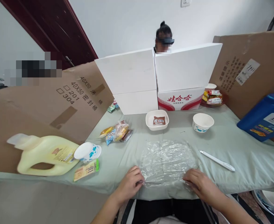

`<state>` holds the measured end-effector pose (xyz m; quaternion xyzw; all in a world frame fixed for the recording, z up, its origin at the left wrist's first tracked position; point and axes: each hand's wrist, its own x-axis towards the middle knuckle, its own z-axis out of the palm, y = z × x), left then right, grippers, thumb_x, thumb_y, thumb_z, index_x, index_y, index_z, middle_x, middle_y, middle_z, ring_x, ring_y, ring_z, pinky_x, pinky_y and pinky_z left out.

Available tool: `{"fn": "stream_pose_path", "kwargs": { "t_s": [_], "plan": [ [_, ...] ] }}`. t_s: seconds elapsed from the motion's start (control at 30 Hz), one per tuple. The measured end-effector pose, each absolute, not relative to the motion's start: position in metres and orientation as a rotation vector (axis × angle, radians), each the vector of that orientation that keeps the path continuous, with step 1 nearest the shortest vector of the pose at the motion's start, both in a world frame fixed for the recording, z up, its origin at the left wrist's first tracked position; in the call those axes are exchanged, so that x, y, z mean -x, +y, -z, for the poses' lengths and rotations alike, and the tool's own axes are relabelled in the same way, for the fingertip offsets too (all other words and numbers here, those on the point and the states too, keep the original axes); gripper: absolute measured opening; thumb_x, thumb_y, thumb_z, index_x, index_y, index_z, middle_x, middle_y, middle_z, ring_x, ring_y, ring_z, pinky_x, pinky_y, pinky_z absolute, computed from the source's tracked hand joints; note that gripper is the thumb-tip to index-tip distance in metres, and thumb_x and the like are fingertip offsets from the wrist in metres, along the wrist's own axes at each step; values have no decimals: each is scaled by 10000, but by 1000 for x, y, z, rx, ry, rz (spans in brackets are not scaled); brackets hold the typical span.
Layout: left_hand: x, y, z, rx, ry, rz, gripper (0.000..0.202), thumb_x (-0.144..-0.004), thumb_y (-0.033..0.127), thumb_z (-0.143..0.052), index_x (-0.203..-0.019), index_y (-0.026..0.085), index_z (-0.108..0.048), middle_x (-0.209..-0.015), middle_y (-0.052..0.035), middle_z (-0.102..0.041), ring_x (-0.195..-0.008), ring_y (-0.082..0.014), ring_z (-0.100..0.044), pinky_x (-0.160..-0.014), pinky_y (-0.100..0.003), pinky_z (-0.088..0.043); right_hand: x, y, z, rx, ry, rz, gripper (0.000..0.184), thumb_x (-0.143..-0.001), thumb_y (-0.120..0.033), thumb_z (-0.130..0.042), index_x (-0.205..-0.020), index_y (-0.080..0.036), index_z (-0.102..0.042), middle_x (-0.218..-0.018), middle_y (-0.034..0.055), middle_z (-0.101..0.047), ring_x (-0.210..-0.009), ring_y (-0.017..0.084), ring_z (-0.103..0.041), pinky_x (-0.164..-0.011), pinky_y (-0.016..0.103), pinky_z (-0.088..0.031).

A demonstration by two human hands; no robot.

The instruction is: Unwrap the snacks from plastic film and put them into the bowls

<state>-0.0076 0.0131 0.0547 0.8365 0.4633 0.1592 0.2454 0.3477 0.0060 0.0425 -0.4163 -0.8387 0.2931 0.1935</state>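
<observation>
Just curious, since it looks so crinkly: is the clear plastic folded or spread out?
Spread out: the plastic lies broad and wrinkled on the cloth, left hand and right hand at its near corners.

Gap between tray [157, 127] and bowl [202, 127]; boxes [185, 73] block beyond.

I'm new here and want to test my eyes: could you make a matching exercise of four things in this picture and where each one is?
1. Clear plastic
2. Brown packet
3. Blue bottle
4. Slim white tool

A. Inside the square white bowl
B. On the cloth, just beyond the right hand
C. Between both hands
D. Beside the right-hand cardboard

Pairs: 1-C, 2-A, 3-D, 4-B
</observation>
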Motion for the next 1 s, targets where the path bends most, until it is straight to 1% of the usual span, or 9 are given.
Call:
{"fn": "stream_pose_path", "kwargs": {
  "t_s": [0.1, 0.2, 0.3, 0.43, 0.53, 0.63, 0.73, 0.87, 1.0],
  "plan": [
    [14, 15, -61, -2030, 1210, -462, 104, -813, 178, -553, -782, 195, -651, -842, -29, -635, -820, -161, -577, -759, -279, -468, -361, -5, -41, 1257, -2168, -979, 306, -964, -349, -360, -996, -225, -638, -984, 83, -676, -923, 206, -626, -819, 354, -508],
    [17, 25, -65, -1805, 1263, -493, 120, -832, 263, -543, -803, 180, -626, -791, -19, -651, -756, -149, -594, -709, -252, -461, -370, -2, -43, 1393, -1948, -1129, 292, -924, -440, -442, -969, -239, -649, -964, 62, -693, -901, 207, -645, -809, 336, -521],
    [12, 45, -62, -1653, 1294, -623, 146, -846, 306, -508, -838, 181, -584, -697, 8, -616, -680, -140, -592, -668, -245, -464, -370, 19, -37, 1458, -1743, -1121, 286, -838, -470, -544, -947, -227, -651, -910, 56, -706, -847, 212, -660, -774, 340, -538],
    [-4, 75, -47, -1548, 1513, -729, 77, -788, 268, -537, -779, 196, -509, -622, 62, -553, -510, -106, -559, -545, -214, -442, -360, 60, -20, 1499, -1511, -994, 329, -723, -417, -584, -975, -208, -616, -850, 43, -697, -768, 193, -661, -720, 339, -546],
    [-14, 87, -35, -1541, 1734, -739, 89, -745, 183, -554, -744, 204, -468, -607, 87, -525, -419, -74, -499, -477, -188, -383, -354, 81, -9, 1580, -1444, -919, 362, -711, -377, -543, -1029, -205, -574, -826, 25, -686, -688, 168, -654, -673, 321, -532],
    [-21, 88, -29, -1557, 1813, -789, 182, -709, 110, -564, -847, 207, -496, -662, 83, -551, -464, -69, -508, -536, -189, -394, -351, 87, -6, 1679, -1444, -878, 375, -741, -400, -511, -1062, -211, -553, -798, 10, -681, -651, 167, -664, -656, 313, -517],
    [-25, 84, -27, -1588, 1812, -880, 318, -690, 134, -608, -990, 207, -530, -730, 60, -596, -586, -98, -558, -625, -210, -430, -350, 86, -9, 1738, -1467, -847, 388, -772, -447, -480, -1069, -205, -549, -800, 14, -683, -624, 167, -670, -636, 301, -511],
    [-28, 82, -26, -1584, 1778, -1030, 149, -766, 275, -574, -887, 188, -571, -667, 39, -580, -610, -128, -573, -607, -226, -442, -349, 83, -15, 1762, -1520, -804, 341, -823, -448, -400, -1007, -220, -575, -774, 14, -692, -605, 170, -666, -635, 305, -512],
    [-30, 80, -22, -1567, 1856, -1124, 154, -815, 274, -503, -943, 195, -534, -756, 14, -603, -662, -138, -592, -662, -246, -457, -345, 84, -18, 1816, -1633, -586, 335, -874, -407, -356, -1026, -222, -590, -851, 47, -709, -750, 206, -680, -707, 333, -505]
  ]
}}
